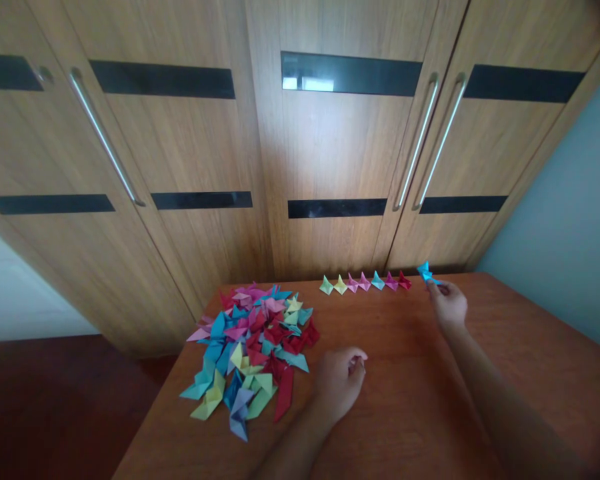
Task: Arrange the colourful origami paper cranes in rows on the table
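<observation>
Near the back edge of the table, my right hand [449, 304] pinches a bright blue folded origami paper piece [425, 271] between thumb and fingers. Just left of it runs a row of small pointed origami pieces, from a pale green one [327, 285] through yellow, pink, light blue and magenta to a red one [405, 280]. My left hand [340, 381] hovers over or rests on the table's middle, fingers curled in, with nothing visible in them. Left of that hand lies a loose heap of folded paper pieces [260, 327] in red, blue, pink, yellow, green and lilac.
The reddish-brown wooden table [395, 413] reaches back to a tall wooden wardrobe [330, 153] with long metal handles [105, 137] and dark panels. A pale blue wall [560, 220] stands at the right. Dark red floor [55, 400] shows at the lower left.
</observation>
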Demonstrator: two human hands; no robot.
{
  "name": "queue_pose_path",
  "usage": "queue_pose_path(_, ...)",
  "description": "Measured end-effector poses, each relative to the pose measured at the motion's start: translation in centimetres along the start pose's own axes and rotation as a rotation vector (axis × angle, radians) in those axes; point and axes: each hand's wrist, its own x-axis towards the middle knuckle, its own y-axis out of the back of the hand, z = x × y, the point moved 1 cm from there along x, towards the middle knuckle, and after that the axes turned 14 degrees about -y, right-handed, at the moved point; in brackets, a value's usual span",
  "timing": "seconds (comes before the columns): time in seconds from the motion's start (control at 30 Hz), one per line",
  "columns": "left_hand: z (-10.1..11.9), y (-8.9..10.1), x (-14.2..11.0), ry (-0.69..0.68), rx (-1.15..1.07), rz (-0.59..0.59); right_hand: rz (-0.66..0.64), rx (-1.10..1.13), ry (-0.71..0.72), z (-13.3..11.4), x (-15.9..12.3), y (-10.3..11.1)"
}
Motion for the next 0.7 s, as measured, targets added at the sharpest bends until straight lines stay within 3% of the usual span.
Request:
queue_pose_path(0.1, -0.1, -0.1, -0.1, 0.007, 0.027, -0.012, 0.042, -0.258, 0.029, 0.3, 2.3, -0.3)
queue_pose_path(0.23, -0.3, -0.2, -0.2, 0.015, 0.024, -0.022, 0.0, -0.556, -0.012, 1.0, 3.4, -1.1)
queue_pose_path(0.4, -0.4, -0.3, -0.3, 0.017, 0.003, -0.01, -0.045, -0.692, -0.079, 1.9, 3.8, -1.9)
queue_pose_path(0.7, -0.5, -0.4, -0.3, 0.044, 0.001, -0.006, -0.092, -0.829, -0.045, 1.8, 4.1, -2.8)
